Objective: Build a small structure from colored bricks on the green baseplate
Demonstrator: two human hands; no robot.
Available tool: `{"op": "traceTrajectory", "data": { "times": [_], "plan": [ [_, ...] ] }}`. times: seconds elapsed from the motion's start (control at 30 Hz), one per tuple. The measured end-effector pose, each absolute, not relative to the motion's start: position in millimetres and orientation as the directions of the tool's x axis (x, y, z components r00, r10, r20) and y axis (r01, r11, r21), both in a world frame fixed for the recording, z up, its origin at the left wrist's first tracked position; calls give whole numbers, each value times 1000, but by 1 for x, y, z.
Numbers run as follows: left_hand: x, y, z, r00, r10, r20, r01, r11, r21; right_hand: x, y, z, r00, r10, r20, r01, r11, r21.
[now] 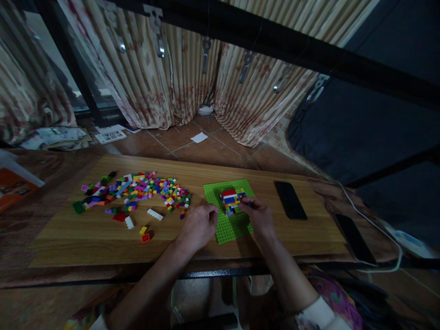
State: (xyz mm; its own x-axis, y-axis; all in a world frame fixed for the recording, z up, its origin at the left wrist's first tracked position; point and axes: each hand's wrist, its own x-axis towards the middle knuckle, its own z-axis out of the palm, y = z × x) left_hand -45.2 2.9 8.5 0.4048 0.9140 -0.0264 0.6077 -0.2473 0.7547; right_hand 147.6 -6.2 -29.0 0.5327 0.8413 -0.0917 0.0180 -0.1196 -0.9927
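Observation:
A green studded baseplate (228, 234) lies on the wooden board. On it stands a small build of toy bricks (229, 198) in red, white, blue and yellow layers. My right hand (259, 215) is at the build's right side, thumb and fingers pinched on what looks like a small blue brick at its edge. My left hand (199, 224) rests by the baseplate's left edge with its fingers curled closed. Whatever those fingers hold, if anything, is hidden.
A wide pile of loose mixed bricks (140, 188) covers the board's left part. Nearer lie a white brick (155, 214) and an orange brick (146, 237). A black phone (290, 200) lies right of the baseplate; another dark phone (355, 239) and a white cable (385, 225) are farther right.

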Motion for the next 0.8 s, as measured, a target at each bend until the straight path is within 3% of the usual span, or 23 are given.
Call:
{"op": "traceTrajectory", "data": {
  "times": [0.27,0.8],
  "plan": [
    [-45,2,10,426,904,-40,589,-243,771,145,-2,-20,533,829,-169,-61,-162,-985],
    [-47,-2,11,424,905,-8,604,-277,747,150,4,-19,532,830,-164,19,-206,-978]
  ]
}}
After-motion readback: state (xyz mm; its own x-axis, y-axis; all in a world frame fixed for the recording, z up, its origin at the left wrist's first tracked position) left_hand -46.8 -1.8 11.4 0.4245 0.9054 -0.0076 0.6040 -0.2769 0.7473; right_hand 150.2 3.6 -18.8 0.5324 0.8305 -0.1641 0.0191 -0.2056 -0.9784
